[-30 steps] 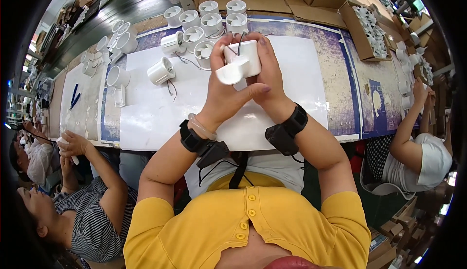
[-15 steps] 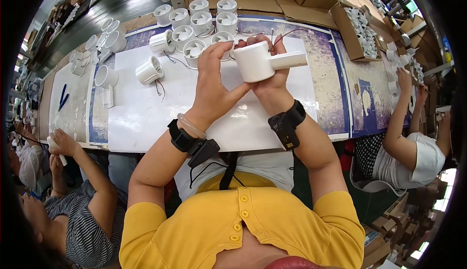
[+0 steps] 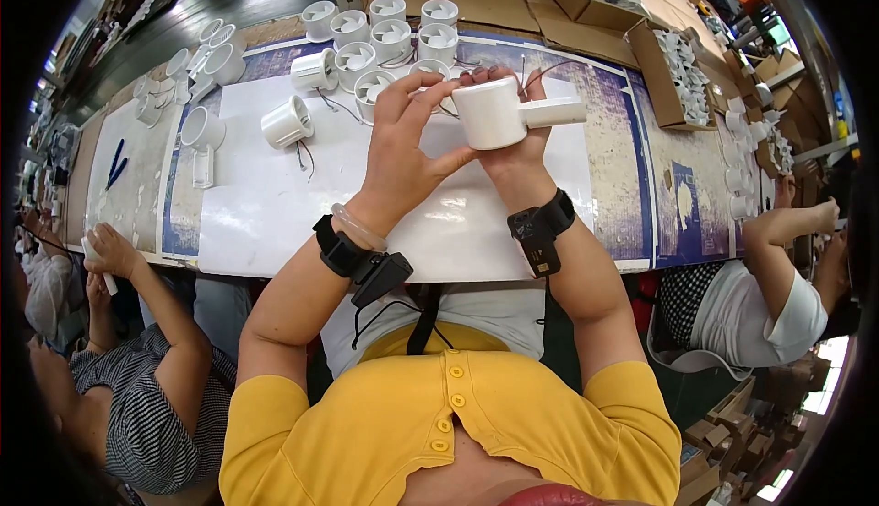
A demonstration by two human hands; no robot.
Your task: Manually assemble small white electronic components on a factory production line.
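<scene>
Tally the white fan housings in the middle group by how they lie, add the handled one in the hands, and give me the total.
Upright fan housings: 9 (one partly hidden behind the left hand)
Fan housings tipped on their sides: 2
Handled housing in the hands: 1
Total: 12

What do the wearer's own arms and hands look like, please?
The left hand and right hand are ungloved. Short yellow sleeves end above the elbows. Each wrist has a black strap with a boxy black device; the left also wears a pale bangle.
</scene>
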